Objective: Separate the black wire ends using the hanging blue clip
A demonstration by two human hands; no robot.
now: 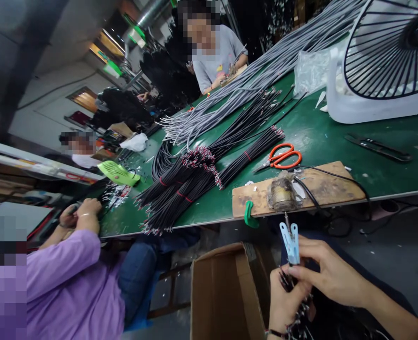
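Note:
My left hand (pixel 287 300) is closed around a bunch of thin black cables (pixel 302 309) with stripped red and white ends, low at the right. Beside it, my right hand (pixel 324 269) pinches at the jaw end of a light blue clothespin (pixel 291 243), where a dark cable end seems to sit between thumb and finger; the fingertips partly hide it. The clothespin sits on the shaft of a small dusty motor (pixel 282 192), fixed to a wooden board (pixel 331 181). A green clamp (pixel 250 215) grips the board at the table edge.
On the green table (pixel 322 141) lie tied black cable bundles (pixel 180 184), grey cables (pixel 223 101), orange-handled scissors (pixel 283 157), black thread snips (pixel 379 147) and a fan (pixel 386 61). A cardboard box (pixel 223 293) stands below. A co-worker in purple (pixel 67 278) sits left; others work beyond.

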